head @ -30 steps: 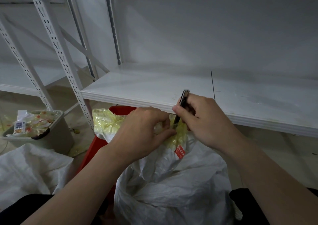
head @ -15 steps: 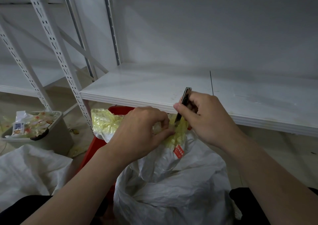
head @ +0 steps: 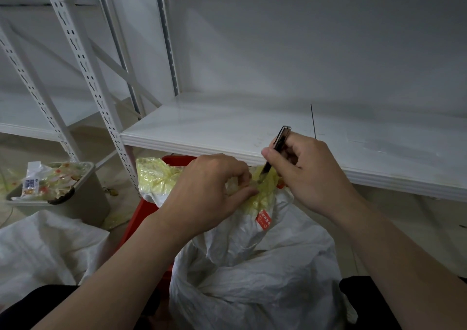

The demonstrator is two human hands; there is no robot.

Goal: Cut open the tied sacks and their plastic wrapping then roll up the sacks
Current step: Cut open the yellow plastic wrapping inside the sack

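A white woven sack [head: 252,279] stands between my knees, its neck bunched and wrapped in yellow plastic [head: 262,198] with a red label [head: 263,220]. My left hand [head: 204,190] pinches the yellow-wrapped neck from the left. My right hand [head: 305,173] grips a slim dark utility knife [head: 280,140], blade pointing down into the yellow plastic at the top of the neck. The blade tip is hidden in the plastic.
A red crate [head: 141,213] sits behind the sack with more yellow plastic [head: 156,175] in it. A grey bin [head: 83,198] full of wrappers stands at the left. Another white sack [head: 43,249] lies at lower left. A low white shelf [head: 227,130] runs just beyond my hands.
My right hand and the knife have lifted slightly and shifted a little right along the neck. My left hand keeps its pinch in the same place.
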